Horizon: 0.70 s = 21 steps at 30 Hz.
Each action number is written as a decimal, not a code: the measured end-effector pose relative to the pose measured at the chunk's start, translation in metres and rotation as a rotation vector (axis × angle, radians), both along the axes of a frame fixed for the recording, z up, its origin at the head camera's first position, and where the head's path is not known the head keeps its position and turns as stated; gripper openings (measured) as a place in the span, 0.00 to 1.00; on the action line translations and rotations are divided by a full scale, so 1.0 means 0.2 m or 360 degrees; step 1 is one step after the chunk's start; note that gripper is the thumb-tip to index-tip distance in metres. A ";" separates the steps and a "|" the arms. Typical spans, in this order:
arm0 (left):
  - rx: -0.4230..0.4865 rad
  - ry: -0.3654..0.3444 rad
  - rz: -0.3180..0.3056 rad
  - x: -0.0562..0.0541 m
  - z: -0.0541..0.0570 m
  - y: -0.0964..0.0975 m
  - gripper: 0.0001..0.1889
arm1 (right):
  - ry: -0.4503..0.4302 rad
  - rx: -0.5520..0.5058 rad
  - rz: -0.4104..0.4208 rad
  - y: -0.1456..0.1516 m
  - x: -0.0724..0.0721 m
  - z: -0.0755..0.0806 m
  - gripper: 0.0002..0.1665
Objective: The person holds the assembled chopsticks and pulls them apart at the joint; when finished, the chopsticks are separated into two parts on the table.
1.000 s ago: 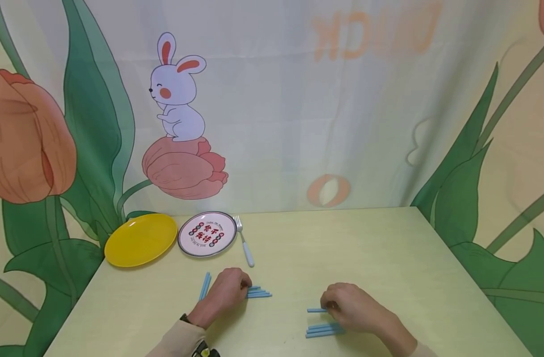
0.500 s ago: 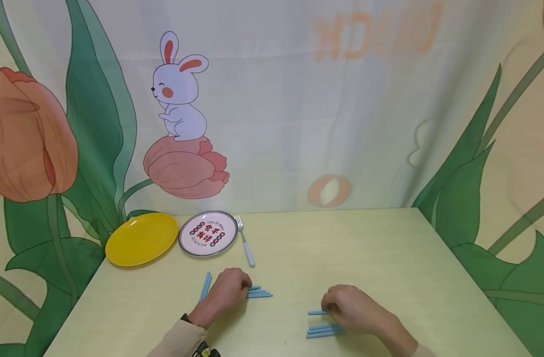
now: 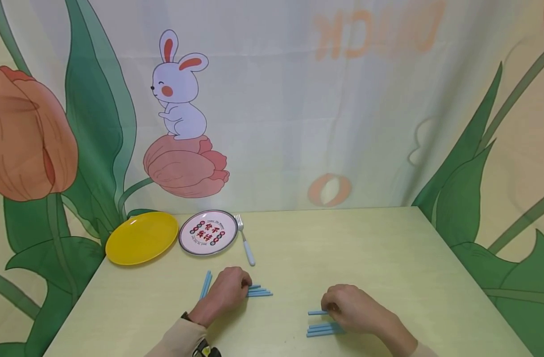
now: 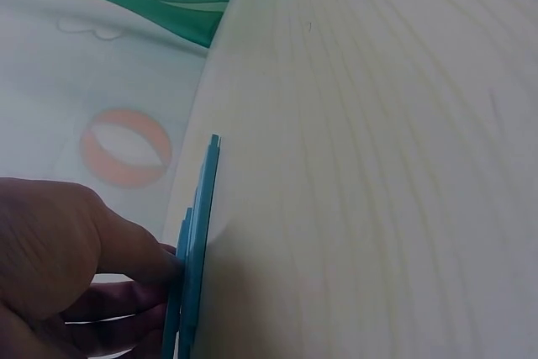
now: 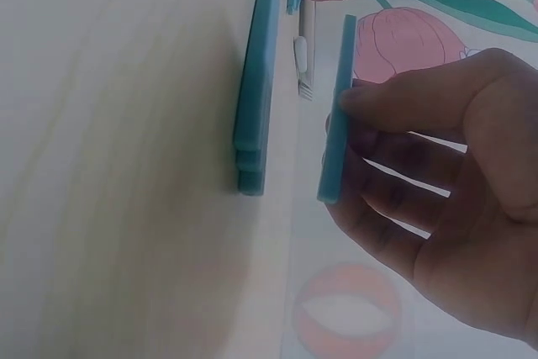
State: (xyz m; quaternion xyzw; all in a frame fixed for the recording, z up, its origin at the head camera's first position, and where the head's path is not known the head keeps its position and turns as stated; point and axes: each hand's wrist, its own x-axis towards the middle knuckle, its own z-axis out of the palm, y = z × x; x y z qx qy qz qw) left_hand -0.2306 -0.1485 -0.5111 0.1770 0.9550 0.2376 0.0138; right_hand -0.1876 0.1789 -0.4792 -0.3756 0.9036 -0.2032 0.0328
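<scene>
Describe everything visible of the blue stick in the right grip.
The blue stick is slim, straight and squared-edged, plain and plastic-looking. The person's right grip pinches it between thumb and fingers, covering part of its length; both ends show in the right wrist view. It looks roughly level, raised off the table, apart from and about parallel to the nearby group of blue sticks.

The blue sticks [image 5: 255, 81] look like smooth plastic; the yellow plate [image 3: 142, 239] and white plate [image 3: 209, 233] are glossy, the fork [image 3: 244, 241] metal-tined, the table [image 3: 343, 248] smooth and wood-grained, the backdrop [image 3: 272, 124] matt cloth.
</scene>
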 end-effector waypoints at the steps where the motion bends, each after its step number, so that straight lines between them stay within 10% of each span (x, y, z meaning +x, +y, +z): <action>1: 0.0001 0.0003 0.0000 0.00 0.00 0.00 0.05 | -0.0002 0.0001 0.0002 0.00 0.00 0.00 0.10; 21: 0.0028 0.0101 0.0019 0.02 0.00 -0.03 0.06 | 0.0020 0.0046 0.0000 0.01 0.01 0.00 0.09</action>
